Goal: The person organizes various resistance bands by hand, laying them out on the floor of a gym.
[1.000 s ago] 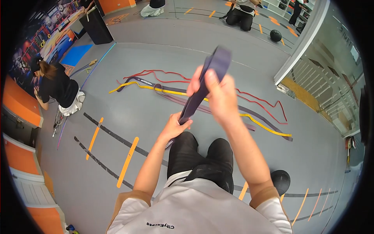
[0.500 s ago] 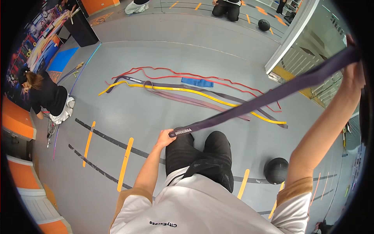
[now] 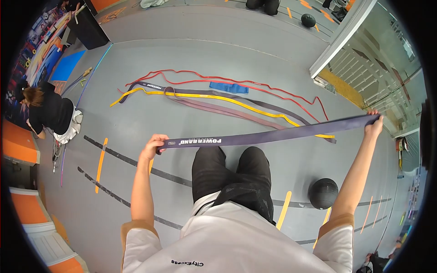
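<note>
A wide dark purple resistance band [image 3: 264, 136] with white "POWER BAND" lettering stretches across in front of my knees. My left hand [image 3: 155, 146] is closed around its lettered end. At the far end, higher up on the right, my right hand [image 3: 374, 123] grips the band too. Beyond it on the floor lie a yellow band [image 3: 218, 97], a faded mauve band [image 3: 227, 111], a dark grey-purple band [image 3: 255, 108] and a thin red band [image 3: 200, 75]. A folded blue band [image 3: 229, 87] rests among them.
A black ball [image 3: 323, 193] sits on the floor by my right side. Another person [image 3: 50, 111] kneels at the left near some cords. A glass-panelled partition [image 3: 364, 59] stands at the upper right, and a mirror at the top shows reflections.
My right hand has come down from high on the right, and my left hand has moved left and slightly up. The held band now runs nearly level instead of steeply slanted.
</note>
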`<action>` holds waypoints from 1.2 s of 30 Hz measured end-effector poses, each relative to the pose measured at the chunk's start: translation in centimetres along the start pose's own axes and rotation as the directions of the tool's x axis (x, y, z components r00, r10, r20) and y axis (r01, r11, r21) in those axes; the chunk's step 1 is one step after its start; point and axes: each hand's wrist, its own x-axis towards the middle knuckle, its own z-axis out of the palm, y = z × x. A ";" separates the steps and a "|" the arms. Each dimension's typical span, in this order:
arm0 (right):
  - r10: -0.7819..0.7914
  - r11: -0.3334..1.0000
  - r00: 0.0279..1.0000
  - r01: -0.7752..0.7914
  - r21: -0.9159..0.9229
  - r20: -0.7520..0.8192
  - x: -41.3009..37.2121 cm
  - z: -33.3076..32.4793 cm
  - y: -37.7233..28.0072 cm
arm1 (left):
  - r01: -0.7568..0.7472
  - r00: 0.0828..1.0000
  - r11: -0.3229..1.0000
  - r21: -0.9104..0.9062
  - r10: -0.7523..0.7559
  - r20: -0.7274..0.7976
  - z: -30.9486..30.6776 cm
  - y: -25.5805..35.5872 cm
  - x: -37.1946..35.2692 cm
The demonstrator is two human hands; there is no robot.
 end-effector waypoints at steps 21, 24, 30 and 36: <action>0.567 0.707 0.616 -0.704 -0.059 -0.547 -21.3 -16.8 32.6 | 0.054 0.436 0.903 -0.426 -0.405 -0.804 -12.5 -15.9 10.1; 0.604 0.693 0.595 -0.721 -0.020 -0.531 -20.3 -14.9 34.6 | -0.092 0.463 0.924 -0.370 -0.290 -0.838 -15.6 -15.3 13.5; 0.661 0.641 0.548 -0.767 0.007 -0.512 -18.9 -16.7 40.0 | -0.082 0.300 0.941 -0.327 -0.290 -0.909 -23.6 -16.9 18.3; 0.644 0.196 0.124 -0.981 0.006 -0.755 -20.8 -19.3 45.2 | 0.929 -0.093 0.348 -0.125 -0.109 -0.990 -19.1 -16.0 28.7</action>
